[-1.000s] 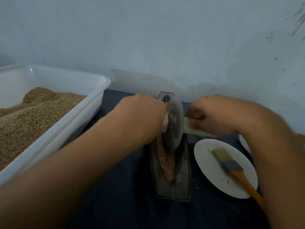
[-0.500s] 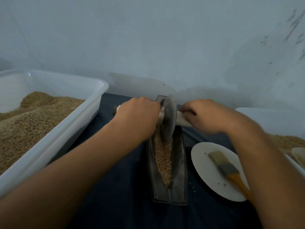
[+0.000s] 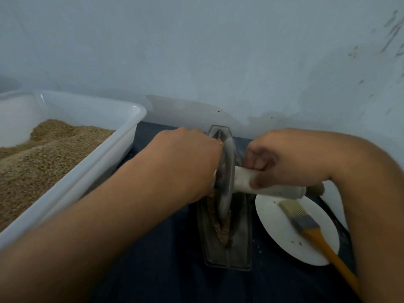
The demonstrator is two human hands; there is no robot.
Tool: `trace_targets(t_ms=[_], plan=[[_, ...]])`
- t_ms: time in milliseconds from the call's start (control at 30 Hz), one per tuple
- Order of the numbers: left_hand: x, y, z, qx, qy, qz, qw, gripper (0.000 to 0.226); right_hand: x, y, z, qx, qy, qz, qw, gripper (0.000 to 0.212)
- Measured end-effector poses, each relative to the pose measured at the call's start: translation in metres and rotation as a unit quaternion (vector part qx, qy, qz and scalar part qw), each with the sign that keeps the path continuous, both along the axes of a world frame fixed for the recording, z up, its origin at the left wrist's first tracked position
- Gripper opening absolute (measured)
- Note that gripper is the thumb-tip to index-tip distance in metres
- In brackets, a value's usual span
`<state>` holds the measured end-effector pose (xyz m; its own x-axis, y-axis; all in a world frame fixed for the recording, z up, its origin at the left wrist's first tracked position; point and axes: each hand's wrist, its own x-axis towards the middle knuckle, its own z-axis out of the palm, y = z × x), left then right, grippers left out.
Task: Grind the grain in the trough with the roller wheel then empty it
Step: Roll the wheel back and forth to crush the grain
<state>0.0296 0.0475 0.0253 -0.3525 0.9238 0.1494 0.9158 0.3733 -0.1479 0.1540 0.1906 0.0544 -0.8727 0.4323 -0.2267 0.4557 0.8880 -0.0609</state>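
The wheel stands on edge in the trough at the centre of the frame, roughly midway along the channel, with its white axle running out to either side. The right hand is clenched around the axle to the right of the wheel. The left hand is closed over the axle's other end, though that end is hidden under the fist, so the exact hold cannot be seen. Grain lies in the channel toward the lower end and a little shows by the left knuckles at the upper end. The particles look coarse, so grinding seems unfinished and emptying is yet to come.

Several things could go wrong from here. The trough is narrow and neither hand steadies it, so uneven pressure from the two fists could tilt the wheel, ride it up the channel wall and tip or slide the trough on the dark cloth. A stroke run too far toward either end could push grain over the lip; a few specks already lie on the cloth beside it. The right end of the axle hangs above the plate at lower right, where a brush rests, and a wide swing might knock either. The left forearm passes close to the tub of grain at left, so a wide elbow could nudge it.
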Motion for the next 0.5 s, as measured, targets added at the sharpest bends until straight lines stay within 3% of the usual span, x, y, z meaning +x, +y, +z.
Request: trace_targets(t_ms=[133,300,500], plan=[[-0.015,0.023,-0.019,0.050,-0.006,0.023,0.998,0.005,-0.018,0.029,-0.026,0.082,0.078,-0.011,0.994,0.028],[-0.032,0.044,-0.040,0.127,0.014,0.004,0.992,0.038,-0.033,0.049,-0.052,0.113,0.144,-0.040,0.982,0.033],[-0.029,0.036,-0.033,0.092,0.001,0.010,0.996,0.024,-0.026,0.043,-0.041,0.076,0.110,-0.010,0.991,0.028]])
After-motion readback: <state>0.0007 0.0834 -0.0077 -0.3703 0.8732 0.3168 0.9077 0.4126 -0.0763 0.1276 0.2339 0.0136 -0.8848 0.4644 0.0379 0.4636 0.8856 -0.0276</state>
